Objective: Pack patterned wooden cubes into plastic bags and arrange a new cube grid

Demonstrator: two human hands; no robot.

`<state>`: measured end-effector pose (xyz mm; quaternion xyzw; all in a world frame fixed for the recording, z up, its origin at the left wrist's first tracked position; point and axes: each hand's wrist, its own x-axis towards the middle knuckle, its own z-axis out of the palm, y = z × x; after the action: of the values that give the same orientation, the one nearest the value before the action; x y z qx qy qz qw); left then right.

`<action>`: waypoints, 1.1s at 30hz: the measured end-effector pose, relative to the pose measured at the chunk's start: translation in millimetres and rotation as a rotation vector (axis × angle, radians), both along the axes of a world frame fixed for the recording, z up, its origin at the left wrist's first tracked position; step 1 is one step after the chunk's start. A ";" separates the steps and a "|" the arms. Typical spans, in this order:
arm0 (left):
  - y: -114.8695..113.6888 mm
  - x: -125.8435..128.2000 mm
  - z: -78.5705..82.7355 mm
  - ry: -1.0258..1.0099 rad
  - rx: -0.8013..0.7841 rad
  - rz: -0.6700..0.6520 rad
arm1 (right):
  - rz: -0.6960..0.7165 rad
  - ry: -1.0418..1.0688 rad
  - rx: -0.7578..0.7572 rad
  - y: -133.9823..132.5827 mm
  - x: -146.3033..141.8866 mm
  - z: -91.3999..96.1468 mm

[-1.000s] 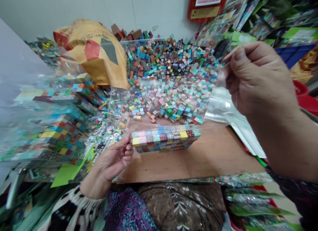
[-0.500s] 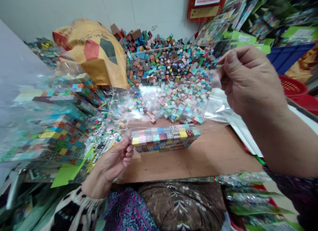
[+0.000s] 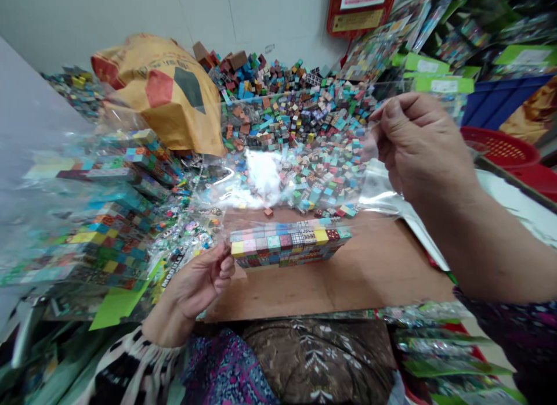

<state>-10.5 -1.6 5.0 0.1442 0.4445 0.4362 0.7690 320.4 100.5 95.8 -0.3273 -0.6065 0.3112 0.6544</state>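
Thumb-and-finger pinches on a clear plastic bag [image 3: 383, 190]: left hand [image 3: 198, 283] at its near left edge, right hand [image 3: 424, 144] at its far right end, both clamped, well apart, the film spread between them. Just under the film, a neat block of multicoloured small cubes [image 3: 290, 244] on the wooden surface [image 3: 331, 289], beside the left hand. Beyond, a heaped pile of loose cubes [image 3: 296, 126] against a yellow woven sack [image 3: 161, 86]; to the left, bagged cube sets [image 3: 108, 219]; far right, a red basket [image 3: 500, 147].
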 end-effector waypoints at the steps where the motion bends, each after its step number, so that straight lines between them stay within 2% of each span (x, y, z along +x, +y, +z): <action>1: 0.0 0.1 0.3 -0.003 0.003 -0.003 | -0.004 -0.004 0.001 0.0 0.1 -0.4; 5: -0.3 0.4 0.3 0.005 0.022 -0.009 | -0.021 -0.032 0.011 -1.6 0.2 -1.5; 15: 0.2 1.4 -1.2 0.045 0.084 0.038 | -0.017 0.000 -0.078 -6.6 -4.6 -0.1; 18: 1.3 0.9 -1.9 0.075 0.093 0.037 | -0.006 0.027 -0.163 -5.1 -6.6 0.1; 22: 2.5 -0.2 -2.2 0.103 0.093 0.041 | 0.014 0.095 -0.370 -5.2 -4.5 -1.9; 27: 3.1 1.5 0.8 0.144 0.075 0.039 | 0.097 0.079 -0.615 -13.7 6.2 -18.0; 33: 2.9 4.1 4.7 0.173 0.048 0.055 | 0.131 0.227 -0.774 -42.5 13.1 -56.0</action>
<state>-6.5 1.3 9.7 0.1874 0.5026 0.4536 0.7117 333.5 58.0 39.8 -0.4738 -0.3880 0.5915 0.5245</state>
